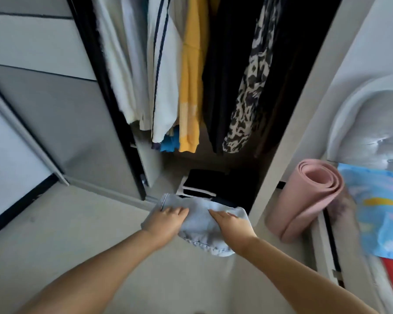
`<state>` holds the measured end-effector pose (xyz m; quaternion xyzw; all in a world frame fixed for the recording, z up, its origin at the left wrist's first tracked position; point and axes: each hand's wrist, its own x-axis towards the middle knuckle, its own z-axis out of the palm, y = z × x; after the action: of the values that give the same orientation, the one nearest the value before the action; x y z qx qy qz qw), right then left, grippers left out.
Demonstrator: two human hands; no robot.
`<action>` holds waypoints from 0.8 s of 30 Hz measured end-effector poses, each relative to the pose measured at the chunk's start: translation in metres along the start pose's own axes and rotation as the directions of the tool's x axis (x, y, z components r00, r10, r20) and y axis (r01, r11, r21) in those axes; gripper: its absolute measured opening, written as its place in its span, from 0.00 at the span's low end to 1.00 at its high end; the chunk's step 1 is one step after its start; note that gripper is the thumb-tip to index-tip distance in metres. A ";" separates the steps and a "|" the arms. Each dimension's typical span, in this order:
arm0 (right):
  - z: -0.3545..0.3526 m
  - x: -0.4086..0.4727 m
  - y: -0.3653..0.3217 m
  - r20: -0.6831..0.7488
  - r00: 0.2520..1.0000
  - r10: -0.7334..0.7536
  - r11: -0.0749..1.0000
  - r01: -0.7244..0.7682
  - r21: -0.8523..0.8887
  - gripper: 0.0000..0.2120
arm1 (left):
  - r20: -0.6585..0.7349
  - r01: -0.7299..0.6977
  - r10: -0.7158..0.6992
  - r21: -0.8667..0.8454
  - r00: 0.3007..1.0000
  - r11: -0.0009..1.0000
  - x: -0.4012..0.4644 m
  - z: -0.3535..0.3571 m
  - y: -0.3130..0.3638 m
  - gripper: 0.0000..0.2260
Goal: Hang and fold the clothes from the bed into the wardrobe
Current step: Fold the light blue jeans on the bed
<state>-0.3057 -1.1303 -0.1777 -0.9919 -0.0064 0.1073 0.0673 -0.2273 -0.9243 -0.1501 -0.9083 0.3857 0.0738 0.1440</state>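
Both bare forearms reach forward, the left hand (166,220) and right hand (230,224) gripping a folded pale-blue garment (200,225) at its two sides, held just above the front edge of the wardrobe floor (170,171). Inside the wardrobe, a folded black-and-white stack (200,183) lies on that floor; white, striped, yellow shirt (192,87), black and leopard-print clothes hang above. Right of the wardrobe's side panel, a rolled pink mat (309,198) leans beside the bed (377,207)
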 end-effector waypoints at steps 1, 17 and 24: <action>0.002 0.016 -0.005 0.018 1.000 -0.016 1.000 0.017 -0.003 0.29 | 0.002 0.007 -0.007 0.017 1.000 1.000 0.006 0.009 -0.013 0.24; -0.016 0.230 -0.079 0.190 0.981 -0.048 0.998 0.040 0.043 0.29 | 0.129 -0.012 0.017 -0.040 0.992 0.999 0.115 0.063 -0.212 0.25; 0.000 0.316 -0.147 0.239 0.959 0.152 0.974 -0.186 0.127 0.28 | 0.105 -0.206 0.215 -0.092 0.971 0.974 0.175 0.112 -0.327 0.22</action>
<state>0.0035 -0.9756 -0.2253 -0.9623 0.0787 0.2257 0.1299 0.1266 -0.7913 -0.2325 -0.8617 0.4676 0.1561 0.1205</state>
